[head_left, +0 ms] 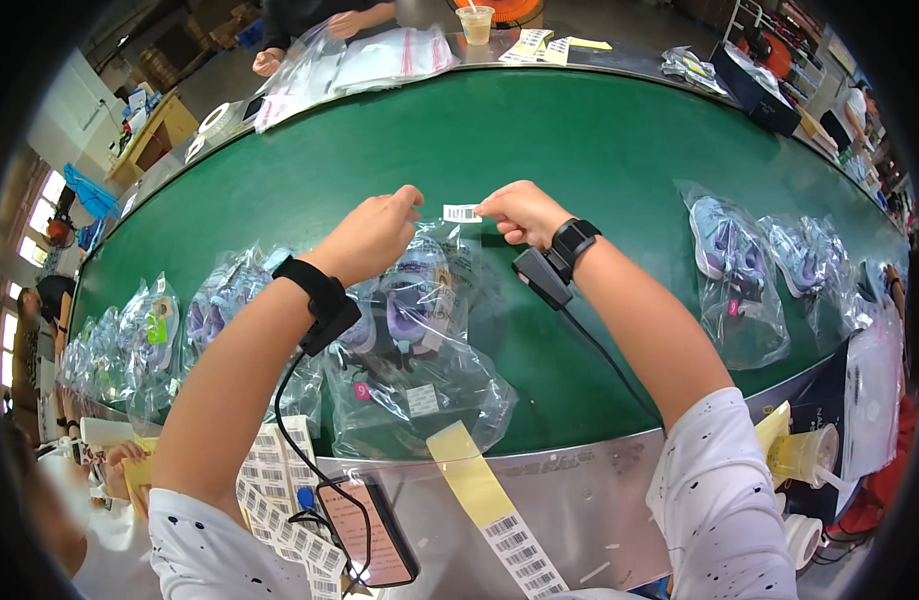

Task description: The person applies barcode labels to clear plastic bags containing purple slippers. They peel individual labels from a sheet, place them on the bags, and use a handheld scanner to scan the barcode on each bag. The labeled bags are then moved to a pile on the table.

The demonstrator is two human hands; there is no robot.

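Observation:
A small white barcode label [461, 213] is pinched at its right end between the thumb and finger of my right hand [523, 211]. My left hand [375, 236] is a little to the left of the label, its fingers curled together; whether anything is in them is hidden. Below both hands a clear plastic bag [480, 385] lies on the green belt, with a pair of light blue and lilac shoes [416, 285] inside. My left forearm hides part of the pair. A pink sticker and a white printed label show on the bag.
More bagged shoes lie along the green belt [570, 130], left and right [732, 245]. Near me on the metal ledge are a label strip [505, 520], barcode sheets [280, 460] and a phone [380, 540]. A drink cup [805, 455] is at right. Across the belt, a person handles plastic bags [395, 58].

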